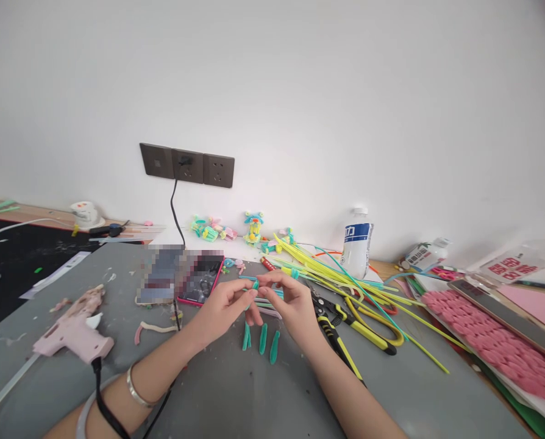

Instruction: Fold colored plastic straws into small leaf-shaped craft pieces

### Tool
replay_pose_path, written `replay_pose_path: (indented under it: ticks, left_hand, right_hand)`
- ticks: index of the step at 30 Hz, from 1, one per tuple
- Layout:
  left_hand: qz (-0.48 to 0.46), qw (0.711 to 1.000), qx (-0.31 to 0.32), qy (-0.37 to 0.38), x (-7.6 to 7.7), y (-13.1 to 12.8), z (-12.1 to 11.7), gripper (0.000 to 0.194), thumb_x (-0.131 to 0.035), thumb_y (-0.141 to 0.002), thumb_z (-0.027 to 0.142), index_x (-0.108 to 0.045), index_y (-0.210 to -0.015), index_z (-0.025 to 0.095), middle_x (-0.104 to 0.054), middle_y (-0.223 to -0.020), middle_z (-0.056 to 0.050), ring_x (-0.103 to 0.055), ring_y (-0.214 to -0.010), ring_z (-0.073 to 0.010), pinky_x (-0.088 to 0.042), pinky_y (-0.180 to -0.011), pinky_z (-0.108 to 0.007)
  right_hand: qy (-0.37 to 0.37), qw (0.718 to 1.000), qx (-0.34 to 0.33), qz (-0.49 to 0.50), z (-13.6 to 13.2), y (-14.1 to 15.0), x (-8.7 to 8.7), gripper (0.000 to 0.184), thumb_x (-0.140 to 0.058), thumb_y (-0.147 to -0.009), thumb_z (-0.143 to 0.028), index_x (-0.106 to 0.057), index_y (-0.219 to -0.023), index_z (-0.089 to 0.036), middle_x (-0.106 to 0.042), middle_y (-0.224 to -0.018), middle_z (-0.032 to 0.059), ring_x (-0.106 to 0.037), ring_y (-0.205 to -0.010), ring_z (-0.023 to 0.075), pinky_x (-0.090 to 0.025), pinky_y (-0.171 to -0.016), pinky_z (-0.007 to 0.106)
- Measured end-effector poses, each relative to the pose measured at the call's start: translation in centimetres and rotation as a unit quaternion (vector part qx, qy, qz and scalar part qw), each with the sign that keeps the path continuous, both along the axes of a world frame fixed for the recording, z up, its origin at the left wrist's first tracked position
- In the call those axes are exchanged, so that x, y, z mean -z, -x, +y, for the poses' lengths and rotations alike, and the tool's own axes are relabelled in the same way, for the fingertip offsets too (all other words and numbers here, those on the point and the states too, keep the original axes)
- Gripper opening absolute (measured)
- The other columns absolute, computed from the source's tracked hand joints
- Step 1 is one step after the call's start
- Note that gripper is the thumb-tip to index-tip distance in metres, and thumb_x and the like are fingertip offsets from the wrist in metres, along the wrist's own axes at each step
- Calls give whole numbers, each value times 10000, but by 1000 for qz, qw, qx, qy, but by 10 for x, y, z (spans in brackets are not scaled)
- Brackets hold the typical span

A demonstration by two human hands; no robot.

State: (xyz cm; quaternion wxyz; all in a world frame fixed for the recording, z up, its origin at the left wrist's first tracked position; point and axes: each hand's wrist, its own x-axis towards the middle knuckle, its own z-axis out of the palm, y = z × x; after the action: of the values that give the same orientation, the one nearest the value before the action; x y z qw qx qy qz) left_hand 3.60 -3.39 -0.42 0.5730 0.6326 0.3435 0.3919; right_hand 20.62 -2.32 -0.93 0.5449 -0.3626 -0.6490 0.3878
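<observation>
Close together above the grey mat (208, 390), my left hand (229, 305) and my right hand (288, 303) meet at a short teal pipe cleaner piece (255, 285). Thumb and fingers of each hand are pinched around it, so much of it is hidden. Just below my hands lie folded teal pipe cleaner pieces: one pair (247, 337), a middle one (263, 339) and a right one (275, 347). Behind my fingers some pale and blue stems (272, 310) are partly covered.
At left lies a pink glue gun (74, 334) with a black cord. A phone (202, 279) is behind my left hand. Wire strippers (341, 317), yellow pipe cleaners (318, 268) and a white bottle (356, 247) are to the right. Small pipe cleaner figures (253, 228) stand by the wall.
</observation>
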Motion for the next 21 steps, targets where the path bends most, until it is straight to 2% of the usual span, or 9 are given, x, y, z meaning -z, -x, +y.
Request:
replay_pose_path:
  ticks: [7,14,21]
  left_hand:
    - [0,1000,-2,-16,1,0,0,338,-484,-963,416,-634,-1096,143,-720,-668,-40,-663,-630,-162,-510,-624,-257]
    - [0,1000,-2,-15,0,-1,0,337,-491,-957,429,-644,-1073,152,-718,-652,-36,-670,-617,-165,-516,-612,-257]
    - [17,1000,3,-22,-1,0,-1,313,-492,-953,423,-655,-974,156,-726,-656,-39,-664,-618,-166,-510,-623,-257]
  right_hand:
    - [22,999,26,-8,0,0,2,106,-689,-815,-271,-735,-896,-220,-727,-836,48,-650,-810,211,-497,-762,350]
    - [29,999,-22,39,3,2,2,111,-711,-793,-328,-709,-797,-217,-679,-817,42,-623,-797,194,-496,-730,327]
    - [83,994,-38,60,1,2,1,144,-719,-788,-358,-692,-784,-216,-657,-811,29,-598,-780,184,-498,-732,316]
